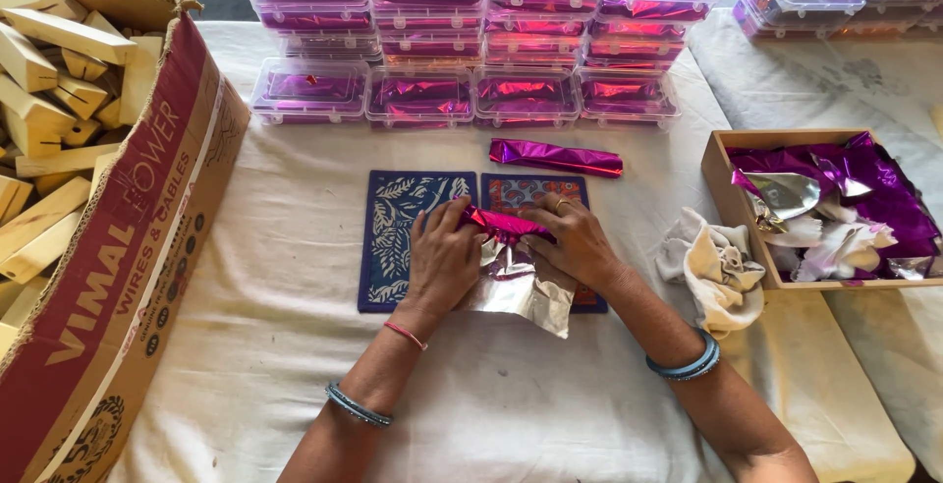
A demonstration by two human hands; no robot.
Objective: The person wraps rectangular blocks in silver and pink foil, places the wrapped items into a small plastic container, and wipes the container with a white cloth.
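Observation:
My left hand (444, 255) and my right hand (573, 240) both press on a block partly rolled in shiny magenta foil (503, 223). The foil's silver underside (521, 286) spreads toward me below the hands. This lies on two blue patterned mats (393, 237) side by side on the white cloth. A finished magenta-wrapped block (556, 157) rests just beyond the mats.
A large cardboard box (128, 277) of plain wooden blocks (54, 100) stands at the left. Stacks of clear plastic cases (471, 41) with magenta packets line the back. A wooden tray (722, 183) of loose foil sheets sits right, beside a crumpled cloth (715, 265).

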